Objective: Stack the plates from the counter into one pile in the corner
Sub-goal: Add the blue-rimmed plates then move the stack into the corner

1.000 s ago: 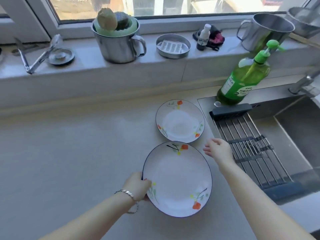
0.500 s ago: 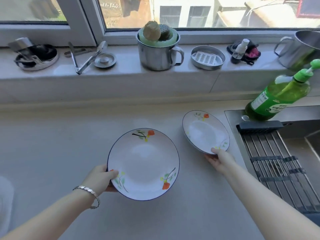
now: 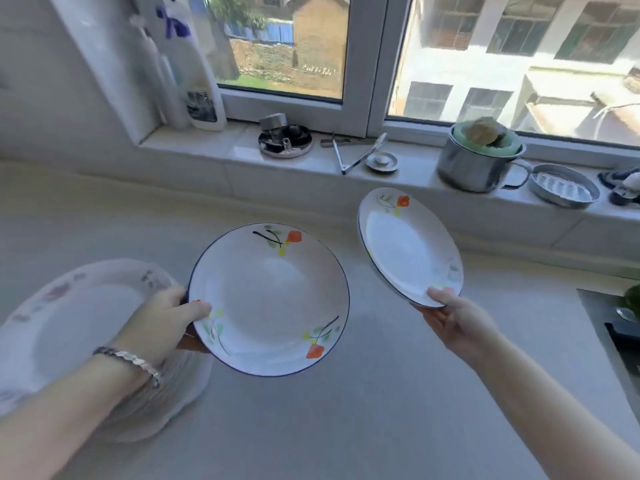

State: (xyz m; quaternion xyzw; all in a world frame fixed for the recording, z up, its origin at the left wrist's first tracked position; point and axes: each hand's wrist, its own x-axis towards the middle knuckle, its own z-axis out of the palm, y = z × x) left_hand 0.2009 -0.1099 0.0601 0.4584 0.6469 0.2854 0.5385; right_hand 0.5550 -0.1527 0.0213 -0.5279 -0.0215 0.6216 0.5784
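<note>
My left hand (image 3: 162, 323) grips the near-left rim of a large white plate (image 3: 273, 296) with a blue edge and orange flowers, held above the counter. A smaller plate (image 3: 405, 247) of the same pattern is tilted up in the air, with my right hand (image 3: 450, 317) holding its near rim. At the far left a pile of white plates (image 3: 69, 320) with faint purple flowers rests on the counter, partly hidden by my left arm. The large plate's left rim sits just beside the pile's right edge.
The pale counter (image 3: 346, 417) runs to a raised window sill with a steel mug (image 3: 478, 166) holding sponges, a metal soap dish (image 3: 564, 185), tongs (image 3: 360, 155), a sink strainer (image 3: 285, 140) and a white bottle (image 3: 197, 74). The sink edge (image 3: 620, 327) shows at far right.
Both plates have been carried left above the counter. The small plate has left the counter and tilts in my right hand. The view swung left and the pile of plates came into sight.
</note>
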